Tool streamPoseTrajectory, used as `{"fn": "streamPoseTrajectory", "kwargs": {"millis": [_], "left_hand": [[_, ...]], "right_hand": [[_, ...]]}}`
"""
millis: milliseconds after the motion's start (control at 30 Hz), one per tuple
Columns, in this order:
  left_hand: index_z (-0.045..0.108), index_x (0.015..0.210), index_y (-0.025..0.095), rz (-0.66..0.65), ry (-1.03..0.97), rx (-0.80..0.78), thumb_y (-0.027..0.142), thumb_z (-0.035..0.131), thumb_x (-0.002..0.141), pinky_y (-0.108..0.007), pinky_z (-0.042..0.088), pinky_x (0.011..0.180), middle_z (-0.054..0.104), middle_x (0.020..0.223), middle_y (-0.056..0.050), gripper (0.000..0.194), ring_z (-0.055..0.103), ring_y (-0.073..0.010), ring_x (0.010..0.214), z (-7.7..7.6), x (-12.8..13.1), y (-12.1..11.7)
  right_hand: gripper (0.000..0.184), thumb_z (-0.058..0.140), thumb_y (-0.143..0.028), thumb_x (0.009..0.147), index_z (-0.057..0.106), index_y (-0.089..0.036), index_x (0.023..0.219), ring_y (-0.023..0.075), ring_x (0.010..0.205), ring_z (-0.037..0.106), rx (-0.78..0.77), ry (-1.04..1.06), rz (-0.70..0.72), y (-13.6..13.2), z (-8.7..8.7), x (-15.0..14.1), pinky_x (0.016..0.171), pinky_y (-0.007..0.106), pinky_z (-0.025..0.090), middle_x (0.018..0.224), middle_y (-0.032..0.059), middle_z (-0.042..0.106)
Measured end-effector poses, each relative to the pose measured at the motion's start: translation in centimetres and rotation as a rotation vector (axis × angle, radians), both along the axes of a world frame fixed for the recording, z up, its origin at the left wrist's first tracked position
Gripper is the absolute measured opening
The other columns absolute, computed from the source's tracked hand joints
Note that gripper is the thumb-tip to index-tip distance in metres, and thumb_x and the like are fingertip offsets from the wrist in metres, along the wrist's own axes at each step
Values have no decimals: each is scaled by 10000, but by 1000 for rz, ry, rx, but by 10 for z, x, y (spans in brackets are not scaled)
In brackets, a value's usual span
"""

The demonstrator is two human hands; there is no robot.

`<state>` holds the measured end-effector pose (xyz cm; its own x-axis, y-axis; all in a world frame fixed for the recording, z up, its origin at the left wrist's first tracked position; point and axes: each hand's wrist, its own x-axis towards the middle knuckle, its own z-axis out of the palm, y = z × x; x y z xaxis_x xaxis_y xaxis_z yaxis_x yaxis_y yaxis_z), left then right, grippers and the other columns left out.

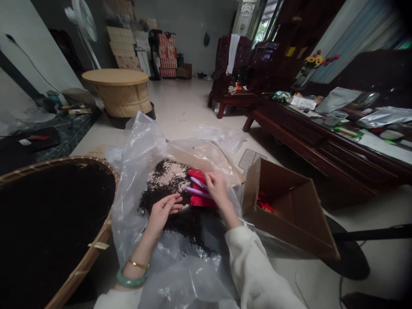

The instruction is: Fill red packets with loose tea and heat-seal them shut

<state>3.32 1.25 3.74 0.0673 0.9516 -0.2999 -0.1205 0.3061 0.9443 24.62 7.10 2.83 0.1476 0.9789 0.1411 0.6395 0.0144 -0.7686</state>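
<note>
A clear plastic bag (141,154) lies open in front of me, holding a heap of dark loose tea leaves (164,182). My right hand (216,187) grips a red packet (201,195) with pale purple strips across it, fingers pinched on its upper edge. My left hand (162,211) rests on the leaves just left of the packet, fingers curled together at its lower edge; whether they hold anything I cannot tell. A green bangle and a gold bracelet sit on my left wrist.
A wide woven basket (96,246) full of dark tea stands at the left. An open cardboard box (289,210) with red packets inside lies at the right. A dark wooden table (322,141) with clutter runs along the right; a round wooden tub (120,90) stands behind.
</note>
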Motion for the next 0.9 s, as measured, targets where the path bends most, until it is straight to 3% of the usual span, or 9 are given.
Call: {"fn": "streamPoseTrajectory", "kwargs": {"millis": [100, 267, 367, 533, 633, 733, 900], "left_hand": [[714, 1013, 127, 2, 14, 4, 561, 759, 618, -307, 566, 702, 757, 1043, -165, 588, 743, -237, 813, -1, -1, 0], [717, 989, 133, 22, 4, 5, 559, 769, 597, -302, 570, 683, 765, 1013, -160, 581, 743, -231, 790, -3, -6, 0], [715, 990, 134, 32, 4, 12, 558, 762, 610, -310, 573, 684, 764, 1014, -161, 572, 743, -236, 792, -5, -10, 0], [716, 995, 132, 45, -5, 7, 549, 763, 611, -311, 573, 686, 764, 1015, -160, 569, 744, -239, 798, -6, -12, 0], [718, 993, 134, 53, -14, 7, 542, 764, 613, -312, 572, 687, 764, 1015, -158, 559, 743, -240, 802, -5, -12, -1], [718, 989, 135, 64, -25, -4, 531, 770, 613, -299, 567, 677, 765, 1010, -156, 548, 741, -233, 797, -5, -13, -2], [716, 987, 135, 64, -16, -8, 530, 775, 608, -297, 564, 674, 764, 1009, -159, 551, 740, -232, 797, -6, -12, -2]], "right_hand": [[285, 546, -353, 916, 697, -199, 1103, 281, 1209, 548, -83, -104, 64, 23, 6, -1, 1056, 416, 355, 1213, 128, 675], [278, 751, -380, 756, 753, -207, 973, 255, 891, 675, -267, -177, 207, 53, 7, 17, 832, 324, 462, 920, 83, 758], [280, 722, -420, 770, 769, -204, 943, 193, 735, 657, -299, -138, 267, 54, 4, 28, 706, 268, 464, 843, 39, 761], [400, 656, -482, 809, 763, -149, 1002, 145, 598, 599, -300, -51, 267, 42, -4, 36, 565, 233, 427, 782, 43, 744], [442, 568, -519, 863, 769, -125, 859, 125, 504, 523, -291, -66, 252, 41, -7, 37, 501, 232, 369, 645, 34, 693], [440, 514, -468, 909, 745, -137, 733, 129, 508, 504, -254, -124, 232, 44, -6, 37, 515, 238, 352, 596, 29, 662], [308, 501, -303, 934, 743, -172, 796, 193, 750, 617, -143, -231, 163, 45, -1, 38, 681, 262, 404, 815, 94, 734]]}}
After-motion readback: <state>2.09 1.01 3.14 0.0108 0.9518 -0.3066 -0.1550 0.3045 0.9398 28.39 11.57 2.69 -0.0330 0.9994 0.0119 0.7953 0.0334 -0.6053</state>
